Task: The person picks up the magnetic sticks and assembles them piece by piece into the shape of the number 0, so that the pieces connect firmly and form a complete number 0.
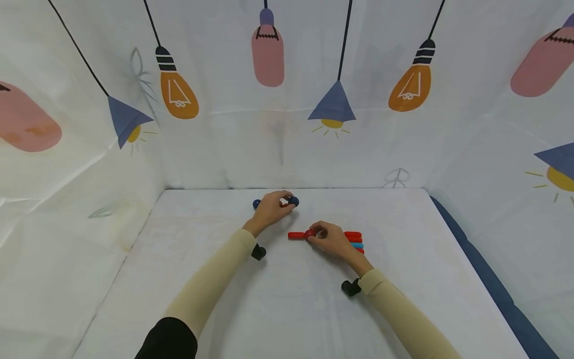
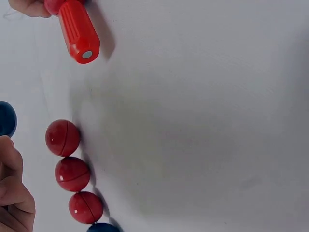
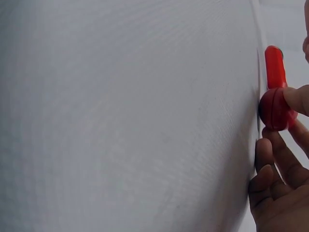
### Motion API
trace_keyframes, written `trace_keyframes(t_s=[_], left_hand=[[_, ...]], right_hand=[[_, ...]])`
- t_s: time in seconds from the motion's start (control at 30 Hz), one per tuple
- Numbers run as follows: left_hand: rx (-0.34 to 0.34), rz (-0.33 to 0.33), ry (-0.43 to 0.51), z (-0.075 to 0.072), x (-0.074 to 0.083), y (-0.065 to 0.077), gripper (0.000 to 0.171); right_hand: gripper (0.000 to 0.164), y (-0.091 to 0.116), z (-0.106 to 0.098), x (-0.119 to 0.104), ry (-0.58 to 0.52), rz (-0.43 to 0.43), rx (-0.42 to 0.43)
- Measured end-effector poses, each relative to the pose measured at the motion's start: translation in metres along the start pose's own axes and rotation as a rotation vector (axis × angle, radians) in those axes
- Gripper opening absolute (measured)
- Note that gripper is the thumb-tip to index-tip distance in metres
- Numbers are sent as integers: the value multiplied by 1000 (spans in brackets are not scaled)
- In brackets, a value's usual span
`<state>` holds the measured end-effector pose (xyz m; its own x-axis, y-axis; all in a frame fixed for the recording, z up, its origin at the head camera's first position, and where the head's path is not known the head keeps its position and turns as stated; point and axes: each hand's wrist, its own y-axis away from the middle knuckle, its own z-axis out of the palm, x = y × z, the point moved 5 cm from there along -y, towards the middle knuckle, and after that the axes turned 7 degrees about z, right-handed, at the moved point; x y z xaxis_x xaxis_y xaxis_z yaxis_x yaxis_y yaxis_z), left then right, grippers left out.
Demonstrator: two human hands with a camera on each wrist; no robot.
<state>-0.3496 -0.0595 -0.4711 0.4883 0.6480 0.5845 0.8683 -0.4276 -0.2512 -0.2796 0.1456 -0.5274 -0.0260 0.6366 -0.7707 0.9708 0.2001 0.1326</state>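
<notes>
At the far side of the table, my left hand point(image 1: 270, 209) holds a dark blue ball point(image 1: 293, 201) at its fingertips. In the left wrist view that blue ball point(image 2: 7, 118) is cut off by the edge. Three red balls point(image 2: 72, 174) and another blue ball point(image 2: 103, 228) lie in a touching row beside this hand. Nearer and to the right, my right hand point(image 1: 332, 242) pinches a red ball point(image 1: 310, 234) between thumb and fingers. A ribbed red stick point(image 1: 296, 235) is joined to the red ball's left side; its end shows a silvery disc point(image 2: 87, 54).
Several red sticks point(image 1: 353, 234) and a light blue stick point(image 1: 357, 245) lie side by side right of my right hand, partly hidden by it. A white sheet printed with lamps point(image 1: 332, 102) stands behind the white table point(image 1: 215, 219).
</notes>
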Motion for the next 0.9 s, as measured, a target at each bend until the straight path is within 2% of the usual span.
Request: trace_keyframes(t_s=[0.23,0.63,0.9], left_hand=[[6,-11,87,-6,-7,24,40],[1,-70,204,10,-29,65,32],[-76,-80,216,17,-35,79,31]], right_hand=[[33,0,1,3,3,2,-1],[32,1,0,2,3,-23,13],[32,0,0,1,4,-19,10]])
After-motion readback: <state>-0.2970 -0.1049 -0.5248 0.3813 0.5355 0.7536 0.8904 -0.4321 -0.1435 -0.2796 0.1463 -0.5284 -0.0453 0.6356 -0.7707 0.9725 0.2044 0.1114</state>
